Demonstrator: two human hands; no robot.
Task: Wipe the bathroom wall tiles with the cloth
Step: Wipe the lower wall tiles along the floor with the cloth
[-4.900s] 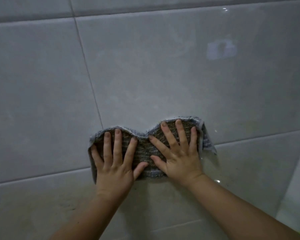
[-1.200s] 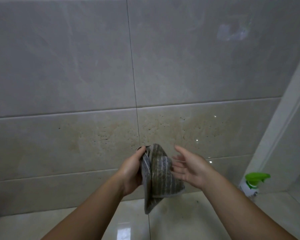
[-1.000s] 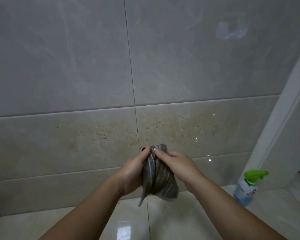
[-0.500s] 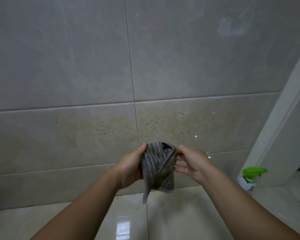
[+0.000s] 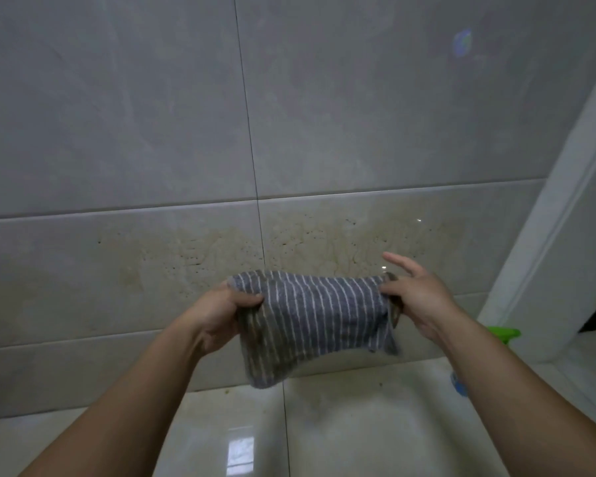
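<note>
A grey cloth (image 5: 317, 316) with thin white stripes hangs spread between my two hands, away from the wall. My left hand (image 5: 221, 313) grips its upper left corner with curled fingers. My right hand (image 5: 415, 297) pinches the upper right corner between thumb and a finger, its other fingers stretched out. Behind the cloth stand the large grey wall tiles (image 5: 117, 115); the lower tile row (image 5: 152, 263) carries yellowish-brown stains and small dark specks.
A glossy floor (image 5: 341, 425) lies below the wall. A spray bottle with a green trigger head (image 5: 503, 333) stands at the right, mostly hidden behind my right forearm. A white door frame (image 5: 544, 208) rises at the right edge.
The cloth was bunched between my hands half a second ago; now my hands have moved apart and the cloth is pulled open wide. Earlier still, both palms pressed it flat on the wall.
</note>
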